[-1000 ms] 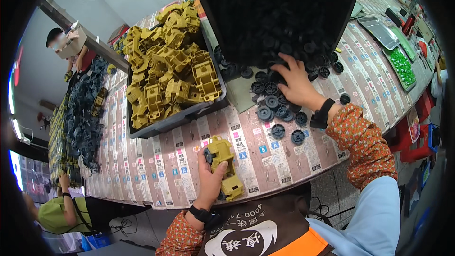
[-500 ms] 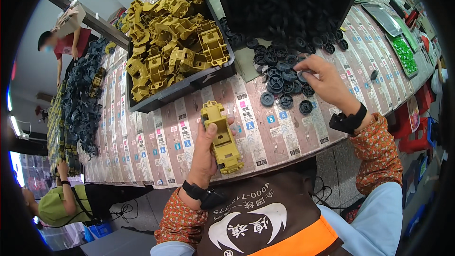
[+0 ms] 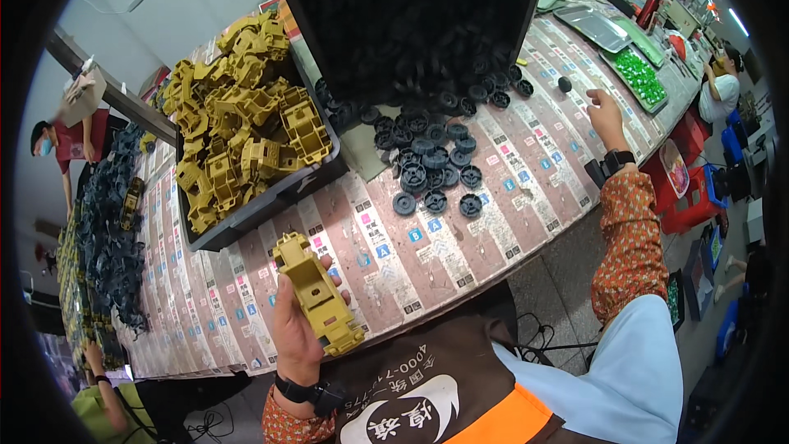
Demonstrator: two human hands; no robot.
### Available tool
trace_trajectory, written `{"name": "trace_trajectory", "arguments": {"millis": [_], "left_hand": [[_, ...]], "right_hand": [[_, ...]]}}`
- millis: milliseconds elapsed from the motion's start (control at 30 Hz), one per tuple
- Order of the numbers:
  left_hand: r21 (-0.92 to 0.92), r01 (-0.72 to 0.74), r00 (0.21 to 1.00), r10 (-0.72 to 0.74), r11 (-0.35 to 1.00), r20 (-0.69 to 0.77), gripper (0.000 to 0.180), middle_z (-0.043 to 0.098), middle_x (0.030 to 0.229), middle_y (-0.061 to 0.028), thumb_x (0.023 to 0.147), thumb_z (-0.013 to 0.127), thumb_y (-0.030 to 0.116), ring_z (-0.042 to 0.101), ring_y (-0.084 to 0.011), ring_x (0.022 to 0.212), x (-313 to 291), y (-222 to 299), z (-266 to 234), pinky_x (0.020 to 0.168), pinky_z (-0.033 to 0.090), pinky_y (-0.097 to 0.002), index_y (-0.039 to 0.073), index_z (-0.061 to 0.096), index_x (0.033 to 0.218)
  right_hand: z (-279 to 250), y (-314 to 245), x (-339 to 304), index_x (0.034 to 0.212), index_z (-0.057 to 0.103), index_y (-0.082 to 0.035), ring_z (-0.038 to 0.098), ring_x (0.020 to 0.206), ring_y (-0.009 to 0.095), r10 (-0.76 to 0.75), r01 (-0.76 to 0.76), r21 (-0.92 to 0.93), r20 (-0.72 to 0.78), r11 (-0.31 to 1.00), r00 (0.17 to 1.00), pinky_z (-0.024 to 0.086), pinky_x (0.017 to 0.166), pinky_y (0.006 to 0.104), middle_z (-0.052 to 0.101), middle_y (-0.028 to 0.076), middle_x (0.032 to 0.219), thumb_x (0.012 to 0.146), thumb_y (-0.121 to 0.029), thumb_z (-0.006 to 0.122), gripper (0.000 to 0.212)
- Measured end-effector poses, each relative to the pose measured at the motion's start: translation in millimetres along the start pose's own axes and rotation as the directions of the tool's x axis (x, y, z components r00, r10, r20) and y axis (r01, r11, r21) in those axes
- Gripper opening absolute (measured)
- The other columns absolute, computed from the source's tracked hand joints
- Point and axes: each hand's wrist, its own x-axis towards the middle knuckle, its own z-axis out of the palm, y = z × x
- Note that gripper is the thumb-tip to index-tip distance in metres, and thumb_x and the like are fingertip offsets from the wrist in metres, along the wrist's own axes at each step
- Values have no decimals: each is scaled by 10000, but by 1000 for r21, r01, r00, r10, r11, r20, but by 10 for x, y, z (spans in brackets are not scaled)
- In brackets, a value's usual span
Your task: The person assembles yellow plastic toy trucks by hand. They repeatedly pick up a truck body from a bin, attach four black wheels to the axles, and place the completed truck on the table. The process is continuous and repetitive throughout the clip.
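A mustard-yellow plastic toy vehicle body (image 3: 319, 294) rests in my left hand (image 3: 294, 335), tilted, its hollow side facing up and my thumb along its edge. My right hand (image 3: 606, 122) is stretched over the right part of the table, fingers apart with nothing seen in them. Just beyond its fingertips lies a single black wheel (image 3: 565, 84). A heap of black plastic wheels (image 3: 436, 156) spreads between my two hands, spilling from a dark tipped box (image 3: 411, 25).
A dark crate (image 3: 246, 218) piled with yellow vehicle bodies (image 3: 238, 99) stands at the left. Metal trays (image 3: 593, 29) and a tray of green pieces (image 3: 634, 74) sit at the far right. Co-workers (image 3: 74, 140) are at the left, beside dark parts (image 3: 111, 205); another person (image 3: 722, 86) is at the right.
My right hand has left the wheel heap and reached right, toward the lone wheel. The view has turned to the right. My left hand still holds the yellow vehicle body.
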Motion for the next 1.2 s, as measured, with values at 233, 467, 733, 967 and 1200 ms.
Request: {"name": "trace_trajectory", "arguments": {"millis": [233, 467, 733, 967, 1200], "left_hand": [[-35, 40, 997, -42, 999, -63, 531, 603, 1341, -156, 1079, 470, 474, 652, -258, 1103, -37, -37, 51, 970, 578, -559, 112, 484, 1467], [25, 46, 989, -42, 999, -140, 545, 601, 1339, -174, 1074, 486, 461, 650, -280, 1117, -112, -72, 68, 961, 583, -541, 96, 471, 1479], [48, 95, 973, -83, 994, -215, 578, 580, 1368, -198, 1068, 492, 473, 644, -297, 1116, -103, -185, 66, 947, 583, -537, 86, 437, 1493], [38, 151, 956, -136, 988, -260, 601, 590, 1326, -183, 1060, 501, 476, 630, -301, 1114, 17, -309, 78, 941, 573, -536, 55, 449, 1485], [72, 143, 954, -118, 987, -277, 613, 598, 1304, -165, 1051, 522, 486, 611, -276, 1118, 46, -345, 169, 924, 569, -506, 58, 448, 1484]], "right_hand": [[389, -85, 474, 1501, 517, -196, 540, 1335, 414, -64, 59, 40, 129, 997, 990, 443, 1121, 440, 526, 243, 1479, 833, -116, 673, 691], [747, -785, 763, 1534, 464, -276, 535, 1327, 450, -222, 266, -227, 203, 937, 954, 453, 1131, 475, 379, 171, 1624, 856, 61, 566, 764], [1199, -879, 1170, 1421, 578, -163, 559, 1237, 472, -331, 366, -164, 207, 916, 921, 502, 1050, 517, 444, 91, 1584, 842, 38, 590, 613], [1376, -749, 1557, 1191, 693, -90, 581, 1159, 440, -570, 608, -104, 254, 787, 781, 509, 983, 500, 665, 172, 1231, 811, -12, 652, 390], [1346, -915, 1621, 1210, 673, -27, 631, 1096, 450, -399, 341, 256, 224, 905, 889, 498, 979, 472, 700, 224, 1162, 808, -54, 660, 403]]}}
